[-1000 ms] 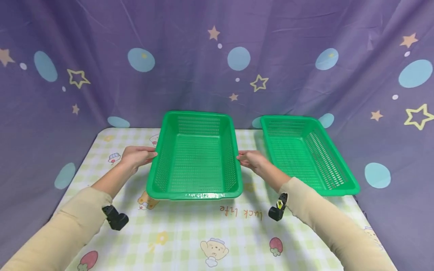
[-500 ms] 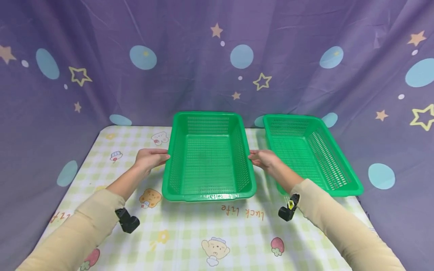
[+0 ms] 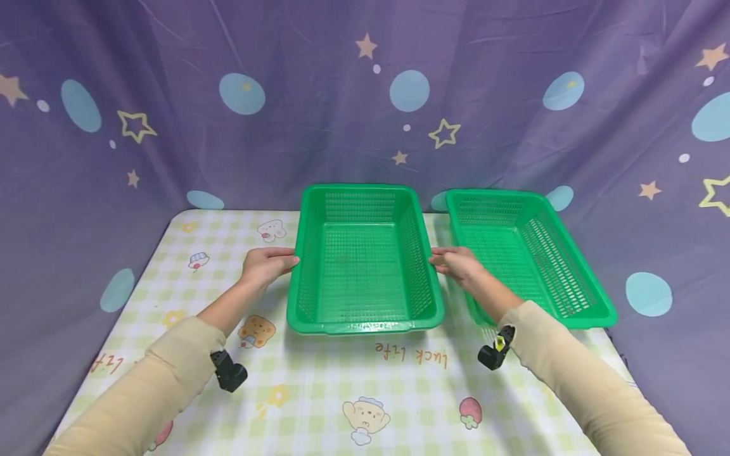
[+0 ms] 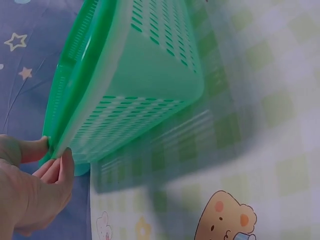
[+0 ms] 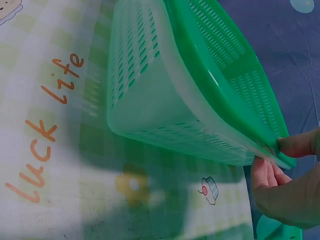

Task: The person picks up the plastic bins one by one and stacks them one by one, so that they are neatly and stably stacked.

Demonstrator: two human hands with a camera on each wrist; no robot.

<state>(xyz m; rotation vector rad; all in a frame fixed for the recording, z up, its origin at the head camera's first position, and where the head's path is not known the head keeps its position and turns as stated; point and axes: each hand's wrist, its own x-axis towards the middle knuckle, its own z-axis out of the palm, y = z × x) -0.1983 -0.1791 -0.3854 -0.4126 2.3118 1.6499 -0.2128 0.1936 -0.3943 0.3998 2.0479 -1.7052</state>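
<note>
A rectangular green plastic basket (image 3: 365, 272) with perforated walls is in the middle of the head view. In the wrist views a whitish rim and whitish perforated walls (image 4: 150, 75) show beneath its green rim, like a pale basket nested around it. My left hand (image 3: 268, 266) pinches the left rim, thumb on top and fingers under it. On the opposite side my right hand (image 3: 459, 263) pinches the right rim the same way; the right wrist view shows thumb and fingertips (image 5: 262, 172) there. Shadow lies under the basket; I cannot tell if its base touches the tablecloth.
A second green basket (image 3: 513, 266) stands on the table close to the right, partly behind my right forearm. The checked tablecloth (image 3: 319, 405) carries printed cartoons and lettering. A purple curtain (image 3: 319, 126) hangs right behind the table.
Both hands have carried the basket to the right, nearer the second basket, while keeping their grip on the rims. The head view has shifted slightly.
</note>
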